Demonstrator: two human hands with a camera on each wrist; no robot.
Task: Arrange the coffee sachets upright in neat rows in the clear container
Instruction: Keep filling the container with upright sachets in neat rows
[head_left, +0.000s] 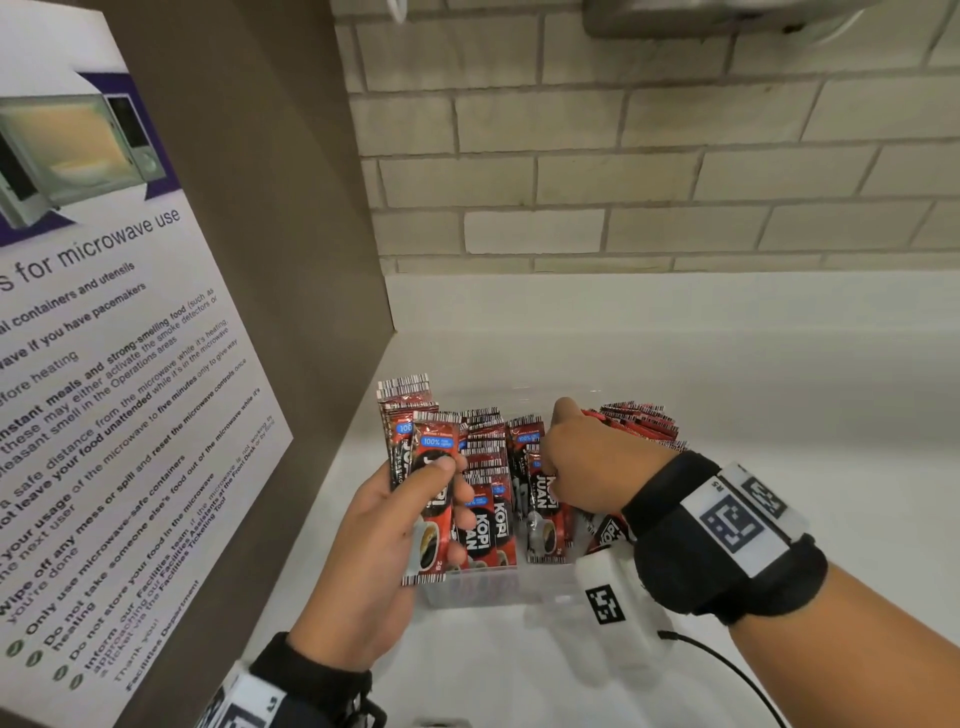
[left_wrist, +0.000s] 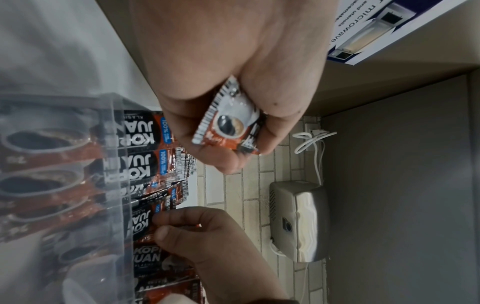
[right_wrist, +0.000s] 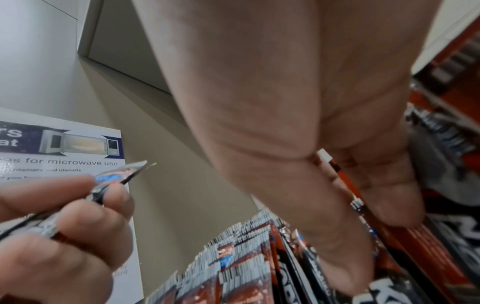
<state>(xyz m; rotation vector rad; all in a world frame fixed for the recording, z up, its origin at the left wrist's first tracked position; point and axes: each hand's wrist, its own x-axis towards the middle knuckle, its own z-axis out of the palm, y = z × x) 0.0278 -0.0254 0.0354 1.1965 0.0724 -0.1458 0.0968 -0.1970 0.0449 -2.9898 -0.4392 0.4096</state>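
A clear container (head_left: 470, 590) stands on the white counter, holding red and black coffee sachets (head_left: 485, 467) upright in rows on its left side. More sachets (head_left: 641, 426) lean in a loose bunch on its right side. My left hand (head_left: 447, 493) grips a small stack of sachets (head_left: 415, 431) upright just left of the container; the left wrist view shows the bottom end of one sachet (left_wrist: 228, 127) in its fingers. My right hand (head_left: 558, 486) reaches into the container's middle and pinches a sachet (right_wrist: 359, 205) between thumb and finger. Its fingertips are hidden among the packets.
A brown panel with a microwave-use poster (head_left: 104, 364) rises close on the left. A brick-tiled wall (head_left: 623, 156) stands behind the counter (head_left: 779, 389). A metal dispenser (left_wrist: 298, 222) hangs on the wall above. A thin black cable (head_left: 727, 670) trails from my right wrist.
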